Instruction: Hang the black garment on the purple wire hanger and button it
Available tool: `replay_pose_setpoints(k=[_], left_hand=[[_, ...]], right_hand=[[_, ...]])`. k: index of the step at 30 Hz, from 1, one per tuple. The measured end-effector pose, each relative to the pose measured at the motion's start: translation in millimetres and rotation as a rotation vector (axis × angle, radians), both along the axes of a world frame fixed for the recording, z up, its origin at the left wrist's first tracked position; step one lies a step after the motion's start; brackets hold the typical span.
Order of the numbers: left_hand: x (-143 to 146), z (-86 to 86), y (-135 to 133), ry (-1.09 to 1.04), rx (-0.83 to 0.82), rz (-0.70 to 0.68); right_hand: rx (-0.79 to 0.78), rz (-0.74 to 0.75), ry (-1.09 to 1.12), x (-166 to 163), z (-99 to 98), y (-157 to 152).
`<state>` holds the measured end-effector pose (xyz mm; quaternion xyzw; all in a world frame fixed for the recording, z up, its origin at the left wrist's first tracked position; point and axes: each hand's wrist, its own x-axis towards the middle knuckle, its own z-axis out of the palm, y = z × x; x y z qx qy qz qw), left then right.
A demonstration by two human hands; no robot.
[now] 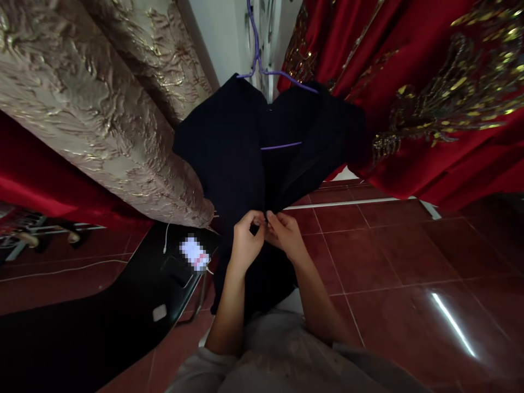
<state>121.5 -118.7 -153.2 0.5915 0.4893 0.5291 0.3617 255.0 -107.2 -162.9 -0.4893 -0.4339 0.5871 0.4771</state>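
Observation:
A dark navy garment (221, 131) with a deep V-shaped front opening hangs from a purple wire hanger (256, 54). My left hand (247, 237) pinches the front of the garment where the opening comes to its lowest point, thumb and index finger curled together. Close beside it, my right hand (285, 233) pinches the cloth at the same spot. Between the fingertips the cloth is too dark to show whether a button or other fastening is there. Below the hands the lower part of the garment falls toward my lap.
At left a black table (123, 295) carries a lit phone (194, 253), a dark flat device (177, 271) and a small white case (159, 313). Beige textured fabric (114, 131) hangs above it. Red cloth with gold sequins (442, 103) hangs at right over a red tiled floor (380, 256).

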Motion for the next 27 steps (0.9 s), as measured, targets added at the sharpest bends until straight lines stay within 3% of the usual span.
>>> replay_pose_setpoints(k=[5,9,12,17,19,21,25,27], left_hand=[[10.0,-8.5,0.3,-0.012,0.028,0.087],[12.5,-13.6,0.7,-0.084,0.099,0.228],[10.7,-11.8,1.3,-0.112,0.151,0.255],[10.1,-8.8,0.3,-0.076,0.188,0.231],[13.0,-11.7,2.0,-0.123,0.156,0.223],[17.8,-18.3,7.0,-0.164,0.115,0.220],[32.3,-36.1,23.1,-0.109,0.071,0.216],[39.0,-38.2,29.3,-0.060,0.070,0.150]], right_hand=[[0.034,0.078,0.006,1.8,12.5,4.6],[0.102,0.103,-0.148,1.8,36.4,13.7],[0.154,0.176,-0.207,1.7,42.7,11.9],[0.114,0.184,-0.035,3.6,32.7,0.4],[0.072,0.169,0.028,6.1,41.3,5.8],[0.140,0.120,0.053,9.0,64.8,21.3],[0.396,-0.031,0.106,11.3,139.6,67.6],[0.527,-0.088,0.116,9.5,171.4,86.0]])
